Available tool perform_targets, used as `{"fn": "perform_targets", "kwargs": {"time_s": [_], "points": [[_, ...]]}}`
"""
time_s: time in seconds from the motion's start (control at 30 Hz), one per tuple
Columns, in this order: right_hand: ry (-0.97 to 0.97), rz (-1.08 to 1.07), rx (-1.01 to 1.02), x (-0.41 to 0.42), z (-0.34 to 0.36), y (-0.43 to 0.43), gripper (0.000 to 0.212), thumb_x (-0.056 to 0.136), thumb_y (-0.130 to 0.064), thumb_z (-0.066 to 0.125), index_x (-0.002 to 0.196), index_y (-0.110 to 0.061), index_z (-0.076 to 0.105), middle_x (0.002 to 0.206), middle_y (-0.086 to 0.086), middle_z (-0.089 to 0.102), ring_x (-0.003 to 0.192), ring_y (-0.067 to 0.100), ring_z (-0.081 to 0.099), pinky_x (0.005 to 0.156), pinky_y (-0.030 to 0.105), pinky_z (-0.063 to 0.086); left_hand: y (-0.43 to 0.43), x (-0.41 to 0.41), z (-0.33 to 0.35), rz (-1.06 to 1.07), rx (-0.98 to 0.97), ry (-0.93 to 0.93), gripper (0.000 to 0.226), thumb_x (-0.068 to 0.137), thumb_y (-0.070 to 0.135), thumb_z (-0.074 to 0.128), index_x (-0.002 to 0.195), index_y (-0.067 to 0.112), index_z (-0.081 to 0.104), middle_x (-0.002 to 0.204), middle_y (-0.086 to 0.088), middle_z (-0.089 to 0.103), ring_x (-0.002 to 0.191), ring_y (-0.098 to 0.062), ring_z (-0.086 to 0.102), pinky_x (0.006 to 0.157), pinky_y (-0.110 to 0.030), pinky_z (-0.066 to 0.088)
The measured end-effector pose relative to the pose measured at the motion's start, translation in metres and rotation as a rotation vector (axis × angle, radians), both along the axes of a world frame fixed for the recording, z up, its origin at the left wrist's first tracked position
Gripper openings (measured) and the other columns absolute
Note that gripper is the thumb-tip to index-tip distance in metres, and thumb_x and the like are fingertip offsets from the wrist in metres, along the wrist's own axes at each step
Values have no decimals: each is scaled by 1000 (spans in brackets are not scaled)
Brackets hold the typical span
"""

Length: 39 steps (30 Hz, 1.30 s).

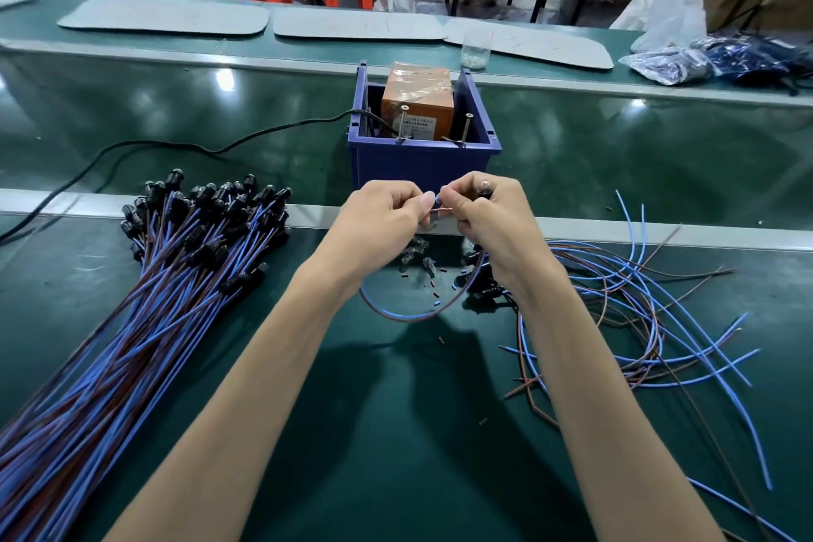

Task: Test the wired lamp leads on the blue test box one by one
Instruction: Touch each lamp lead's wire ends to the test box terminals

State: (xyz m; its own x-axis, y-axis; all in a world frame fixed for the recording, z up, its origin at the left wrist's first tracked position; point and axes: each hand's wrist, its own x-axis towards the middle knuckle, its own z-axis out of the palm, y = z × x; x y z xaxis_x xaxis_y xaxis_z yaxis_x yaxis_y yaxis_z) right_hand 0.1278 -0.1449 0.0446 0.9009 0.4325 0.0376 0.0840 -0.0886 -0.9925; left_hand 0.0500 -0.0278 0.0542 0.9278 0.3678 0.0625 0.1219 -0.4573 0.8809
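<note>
Lamp lead (pixel 409 316), blue-and-brown pair, held above the table (pixel 396 431) just before the blue test box (pixel 422 165).
Ends are pinched by left hand (pixel 382 216) and right hand (pixel 490 218), each grip closed on the wire; slack hangs looped below. Judged light, thin and limp, with fragile stripped tips; best taken on the insulation just behind the tips, for steering onto the two upright screws (pixel 402 123).

Blue test box (pixel 422 163) upright — lamp leads (pixel 154 290) bundled left; looped lead (pixel 409 316) nearer.
</note>
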Motion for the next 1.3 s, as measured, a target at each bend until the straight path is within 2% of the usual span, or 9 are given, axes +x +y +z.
{"fn": "perform_targets", "kwargs": {"time_s": [0.23, 0.43, 0.57, 0.67, 0.77, 0.93, 1.13, 1.23, 1.3], "points": [[44, -98, -119, 10, -13, -4, 25, 94, -9, 56, 71, -17, 63, 66, -2, 63, 46, 2, 39, 50, 16, 30, 11, -7, 9, -30, -14, 26, 39, 97, 27, 53, 60, 18, 55, 37, 12, 32, 37, -4, 30, 38, -13, 22], [-108, 167, -548, 6, -25, -1, 27, 93, -15, 57, 120, -15, 64, 83, -7, 64, 44, 0, 62, 52, 9, 43, 16, -9, 10, -45, -38, 87, 36, 98, 27, 51, 65, 15, 57, 37, 14, 33, 39, -3, 31, 44, -16, 24], [-234, 151, -843, 9, -29, -8, 24, 79, -17, 74, 101, -16, 65, 70, -2, 70, 56, 1, 66, 54, 15, 45, 13, -9, 8, -50, -45, 91, 37, 98, 28, 52, 63, 17, 57, 44, 12, 33, 42, -4, 28, 45, -17, 25], [-219, 125, -982, 11, -31, -11, 22, 75, -9, 72, 95, -13, 65, 66, 1, 71, 75, 16, 70, 72, 28, 56, 11, -8, 6, -68, -49, 104, 38, 98, 29, 52, 62, 19, 57, 59, -2, 36, 55, -13, 30, 55, -25, 27], [-182, 94, -1006, 16, -29, -16, 17, 75, -4, 68, 90, -10, 65, 71, 7, 72, 82, 26, 70, 79, 39, 57, 9, -8, 4, -64, -55, 116, 38, 97, 30, 53, 60, 20, 58, 57, 2, 37, 55, -12, 32, 57, -26, 28], [-189, 56, -1146, 27, -24, -36, 12, 78, -2, 64, 86, -11, 66, 84, 11, 72, 88, 30, 68, 83, 38, 56, 10, -6, -1, -69, -76, 123, 39, 97, 31, 53, 59, 21, 57, 62, -2, 40, 58, -14, 32, 58, -28, 28], [-278, -45, -1034, 33, -19, -41, 30, 82, -24, 71, 107, -9, 65, 111, 13, 62, 107, 30, 57, 85, 31, 43, 9, 0, -9, -53, -160, 107, 40, 98, 34, 50, 61, 22, 58, 57, 3, 34, 42, -6, 27, 45, -21, 24], [-249, -64, -760, 31, -16, -31, 14, 84, -21, 63, 87, -11, 72, 86, 1, 66, 87, 20, 57, 63, 21, 43, 10, 5, -14, -19, -268, 112, 41, 101, 30, 46, 65, 19, 61, 53, 7, 31, 45, -7, 26, 43, -19, 24], [-167, 6, -640, 27, -15, -25, 19, 89, -22, 61, 74, -18, 72, 73, -7, 64, 78, 12, 55, 59, 13, 41, 11, 8, -18, -8, -345, 105, 39, 102, 20, 42, 69, 16, 63, 54, 8, 33, 47, -7, 27, 41, -16, 24]]}}
